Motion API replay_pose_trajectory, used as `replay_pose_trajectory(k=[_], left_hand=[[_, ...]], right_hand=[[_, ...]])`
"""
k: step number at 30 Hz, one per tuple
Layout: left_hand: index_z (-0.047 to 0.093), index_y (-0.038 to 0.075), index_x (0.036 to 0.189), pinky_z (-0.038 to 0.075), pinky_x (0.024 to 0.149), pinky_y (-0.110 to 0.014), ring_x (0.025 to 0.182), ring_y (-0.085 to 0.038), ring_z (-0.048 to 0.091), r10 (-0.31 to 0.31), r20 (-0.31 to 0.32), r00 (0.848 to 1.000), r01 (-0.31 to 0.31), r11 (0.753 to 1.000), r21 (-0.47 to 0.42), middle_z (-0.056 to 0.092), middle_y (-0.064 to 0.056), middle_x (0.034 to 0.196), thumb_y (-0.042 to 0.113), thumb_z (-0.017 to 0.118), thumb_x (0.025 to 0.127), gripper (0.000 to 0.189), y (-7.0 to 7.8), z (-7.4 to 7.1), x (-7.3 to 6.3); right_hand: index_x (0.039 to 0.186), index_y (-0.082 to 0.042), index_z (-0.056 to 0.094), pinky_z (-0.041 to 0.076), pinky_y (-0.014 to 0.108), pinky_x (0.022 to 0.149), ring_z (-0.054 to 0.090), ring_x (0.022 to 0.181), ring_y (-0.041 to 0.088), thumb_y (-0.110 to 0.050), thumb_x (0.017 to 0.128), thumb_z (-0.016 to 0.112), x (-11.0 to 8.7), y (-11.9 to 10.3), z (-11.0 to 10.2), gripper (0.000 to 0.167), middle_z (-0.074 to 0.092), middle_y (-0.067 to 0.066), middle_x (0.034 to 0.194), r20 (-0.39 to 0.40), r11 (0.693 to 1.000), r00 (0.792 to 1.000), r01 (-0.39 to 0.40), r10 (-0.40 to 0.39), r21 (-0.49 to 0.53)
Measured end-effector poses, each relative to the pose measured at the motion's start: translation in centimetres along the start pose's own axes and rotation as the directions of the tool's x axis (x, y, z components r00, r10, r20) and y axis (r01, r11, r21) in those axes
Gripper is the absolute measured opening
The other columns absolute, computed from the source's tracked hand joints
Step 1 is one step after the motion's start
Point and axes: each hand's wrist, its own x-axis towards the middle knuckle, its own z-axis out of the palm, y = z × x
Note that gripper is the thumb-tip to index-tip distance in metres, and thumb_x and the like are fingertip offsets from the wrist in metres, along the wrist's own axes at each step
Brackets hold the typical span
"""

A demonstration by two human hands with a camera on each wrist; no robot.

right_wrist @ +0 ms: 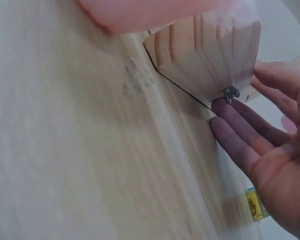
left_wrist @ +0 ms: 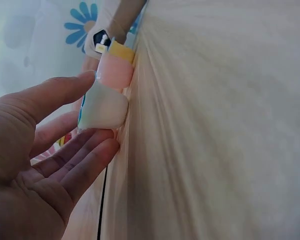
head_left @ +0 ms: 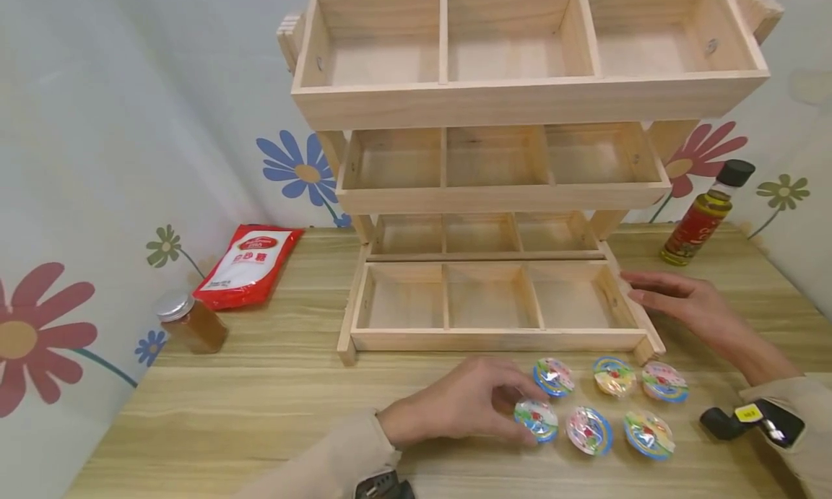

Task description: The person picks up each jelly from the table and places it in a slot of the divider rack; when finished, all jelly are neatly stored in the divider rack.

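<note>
In the head view, my left hand (head_left: 471, 401) has its thumb and fingers around the leftmost front jelly cup (head_left: 536, 421), which stands on the table. The left wrist view shows that pale cup (left_wrist: 105, 107) between thumb and fingertips, with pink and yellow cups behind it. Several more jelly cups (head_left: 588, 431) with shiny printed lids sit in two rows to its right. My right hand (head_left: 695, 304) is at the right side of the wooden tiered rack (head_left: 497, 340). Its extended fingertips rest near a wing bolt (right_wrist: 231, 93) on the rack's side in the right wrist view.
Left of the rack lie a red and white sugar packet (head_left: 250, 266) and a jar with brown contents (head_left: 195, 324). An oil bottle (head_left: 698, 221) with a black cap stands at the back right. A flowered curtain (head_left: 130, 123) hangs behind the table.
</note>
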Motion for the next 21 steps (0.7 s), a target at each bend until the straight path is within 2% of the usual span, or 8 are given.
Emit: replay_pose_trajectory(k=[5, 12, 21], left_hand=[[0.076, 0.007, 0.124, 0.056, 0.084, -0.014, 0.098, 0.008, 0.065, -0.023, 0.004, 1.0, 0.023, 0.999, -0.021, 0.075, 0.005, 0.118, 0.008, 0.092, 0.084, 0.043, 0.03, 0.17, -0.06], [0.075, 0.005, 0.125, 0.056, 0.084, -0.015, 0.099, 0.007, 0.065, -0.024, 0.001, 1.0, 0.024, 0.999, -0.035, 0.075, 0.002, 0.12, 0.005, 0.092, 0.083, 0.045, 0.12, 0.36, -0.16], [0.077, 0.003, 0.122, 0.057, 0.083, -0.017, 0.099, 0.007, 0.066, -0.028, -0.021, 0.999, 0.027, 0.996, -0.085, 0.076, 0.003, 0.116, 0.002, 0.092, 0.082, 0.042, 0.14, 0.19, -0.15]], right_hand=[[0.15, -0.005, 0.06, 0.042, 0.007, 0.087, 0.049, 0.114, -0.02, -0.025, 0.107, 0.067, -0.05, -0.02, -0.04, 0.047, 0.061, -0.036, 0.124, 0.002, 1.0, 1.0, 0.009, -0.009, 0.019], [0.152, -0.007, 0.057, 0.039, 0.005, 0.085, 0.043, 0.116, -0.02, -0.034, 0.107, 0.066, -0.17, -0.1, 0.03, 0.053, 0.058, -0.037, 0.126, 0.013, 0.998, 0.999, -0.037, 0.038, -0.042], [0.152, -0.008, 0.059, 0.04, 0.006, 0.087, 0.046, 0.116, -0.02, -0.031, 0.107, 0.067, -0.11, 0.08, 0.06, 0.051, 0.059, -0.037, 0.125, 0.002, 1.0, 1.0, -0.031, 0.031, -0.002]])
